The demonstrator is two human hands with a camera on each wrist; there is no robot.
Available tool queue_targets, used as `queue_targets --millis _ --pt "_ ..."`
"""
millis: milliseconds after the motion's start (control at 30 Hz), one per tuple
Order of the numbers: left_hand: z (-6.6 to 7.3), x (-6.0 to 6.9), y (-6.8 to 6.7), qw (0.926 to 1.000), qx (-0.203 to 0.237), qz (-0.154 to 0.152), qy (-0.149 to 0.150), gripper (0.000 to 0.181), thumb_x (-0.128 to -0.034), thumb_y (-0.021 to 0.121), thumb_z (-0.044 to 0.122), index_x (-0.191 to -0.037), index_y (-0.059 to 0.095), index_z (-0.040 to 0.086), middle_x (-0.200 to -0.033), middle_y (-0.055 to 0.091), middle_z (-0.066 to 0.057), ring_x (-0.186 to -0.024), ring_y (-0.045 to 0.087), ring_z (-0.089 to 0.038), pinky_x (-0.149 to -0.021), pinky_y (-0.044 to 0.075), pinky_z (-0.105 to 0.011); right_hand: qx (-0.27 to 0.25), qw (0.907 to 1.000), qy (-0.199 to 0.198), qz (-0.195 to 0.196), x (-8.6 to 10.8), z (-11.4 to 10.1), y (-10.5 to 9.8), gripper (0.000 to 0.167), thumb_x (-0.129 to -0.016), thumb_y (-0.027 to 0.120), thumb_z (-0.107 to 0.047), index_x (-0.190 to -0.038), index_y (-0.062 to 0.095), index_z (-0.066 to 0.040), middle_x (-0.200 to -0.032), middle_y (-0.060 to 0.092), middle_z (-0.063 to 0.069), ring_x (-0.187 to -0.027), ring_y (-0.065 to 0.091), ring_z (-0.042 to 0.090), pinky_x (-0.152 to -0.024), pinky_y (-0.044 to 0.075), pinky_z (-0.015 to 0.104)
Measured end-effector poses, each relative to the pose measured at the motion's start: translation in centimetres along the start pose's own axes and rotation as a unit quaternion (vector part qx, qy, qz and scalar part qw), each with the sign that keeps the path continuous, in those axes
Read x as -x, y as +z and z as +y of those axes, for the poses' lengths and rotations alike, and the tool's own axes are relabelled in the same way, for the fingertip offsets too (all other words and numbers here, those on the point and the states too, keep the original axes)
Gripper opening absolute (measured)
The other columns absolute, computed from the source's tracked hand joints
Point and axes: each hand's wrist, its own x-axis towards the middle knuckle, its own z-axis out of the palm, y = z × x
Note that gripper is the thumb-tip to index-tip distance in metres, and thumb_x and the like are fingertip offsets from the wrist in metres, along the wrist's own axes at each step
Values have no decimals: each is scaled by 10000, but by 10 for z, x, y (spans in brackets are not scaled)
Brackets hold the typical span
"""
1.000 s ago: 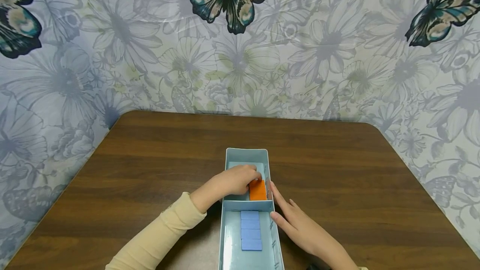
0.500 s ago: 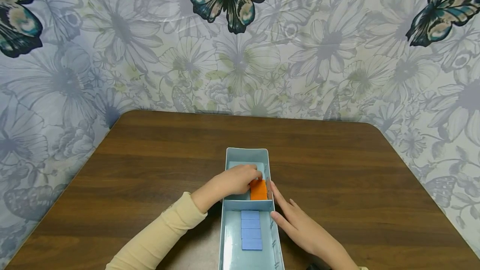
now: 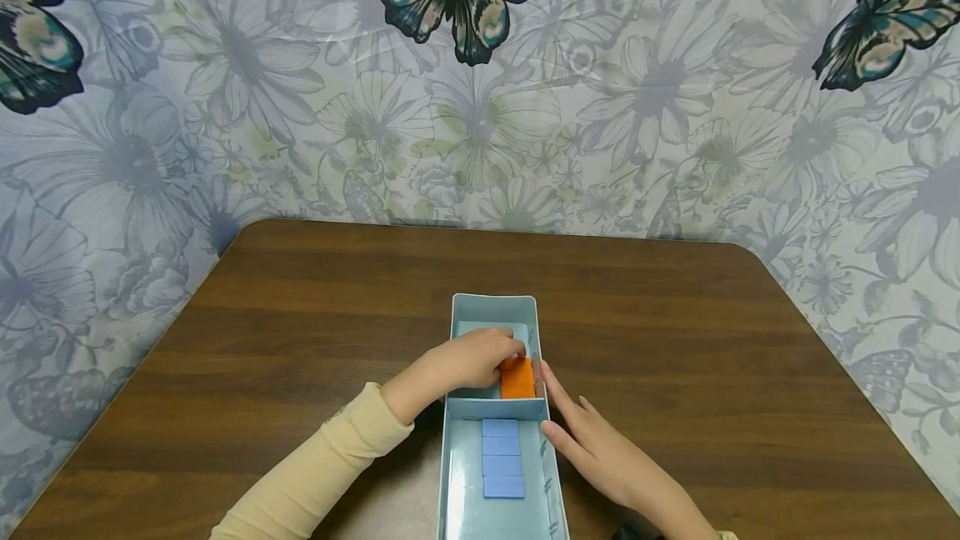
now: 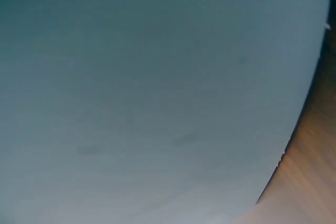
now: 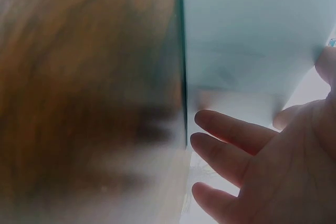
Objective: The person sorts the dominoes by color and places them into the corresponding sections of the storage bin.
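A pale blue plastic box with two compartments lies lengthwise on the table. My left hand reaches into its far compartment with bent fingers, gripping an orange tile at its far left corner; the fingertips are partly hidden. The tile lies by the divider and the right wall. Several blue tiles form a column in the near compartment. With fingers extended, my right hand touches the box's outer right wall; in the right wrist view, that hand shows spread fingers against the wall. The left wrist view shows mostly the box wall.
The brown wooden table extends on both sides of the box and behind it. Beyond its far edge stands a wall papered with flowers and butterflies. A small dark object shows beneath the right wrist.
The orange tile and my left hand have shifted very slightly to the right. My right hand keeps its place, and the blue tiles lie as before.
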Motion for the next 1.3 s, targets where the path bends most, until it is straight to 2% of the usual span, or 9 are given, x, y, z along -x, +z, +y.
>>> queue_targets --millis 167,567,800,1067,1167,1233,1300 --pt "0 0 0 10000 -33 -5 30 250 -789 694 -45 -1009 650 63 -751 454 20 -662 460 -130 -624 399 -175 -17 10000 47 6 0 0 0 635 -1003 397 -379 -1499 3 -336 -1512 112 -84 -1341 237 272 -1022 104 612" --pt "1 2 -1 10000 23 -41 -68 275 -812 675 -21 -1069 641 71 -783 477 10 -669 470 -131 -628 407 -180 2 10000 10 24 0 0 0 632 -1005 399 -367 -1506 21 -304 -1511 114 -87 -1335 251 232 -1031 105 596" --pt "1 2 0 9999 64 36 -77 294 -840 647 -31 -1119 638 63 -848 548 -23 -687 486 -127 -666 429 -168 4 10000 -73 40 0 -1 0 633 -1007 405 -343 -1507 20 -297 -1512 121 -85 -1334 260 209 -1036 101 587" --pt "1 4 -1 9997 172 112 -100 200 -852 631 -42 -1033 680 29 -844 570 -31 -714 495 -133 -699 443 -168 -4 9999 -104 31 0 -1 0 643 -1006 410 -337 -1506 8 -297 -1511 132 -85 -1333 270 184 -1043 98 574" --pt "1 3 1 9997 167 87 -150 146 -880 627 24 -1014 685 38 -815 546 -13 -694 487 -129 -670 435 -168 21 9999 -99 42 0 -1 0 644 -1005 411 -339 -1507 9 -293 -1510 135 -82 -1331 275 184 -1046 100 569" --pt "2 1 2 9999 64 47 -154 120 -903 629 124 -989 679 58 -781 507 6 -670 472 -122 -630 413 -173 35 10000 -69 38 0 -1 0 641 -1005 408 -346 -1507 12 -294 -1509 135 -82 -1329 278 191 -1045 102 569" --pt "2 0 3 9998 -46 -12 -167 190 -903 638 254 -979 668 82 -756 460 23 -648 456 -113 -589 386 -185 32 10000 -39 32 0 -1 0 637 -1005 405 -352 -1508 17 -293 -1510 129 -84 -1328 278 203 -1043 102 574"
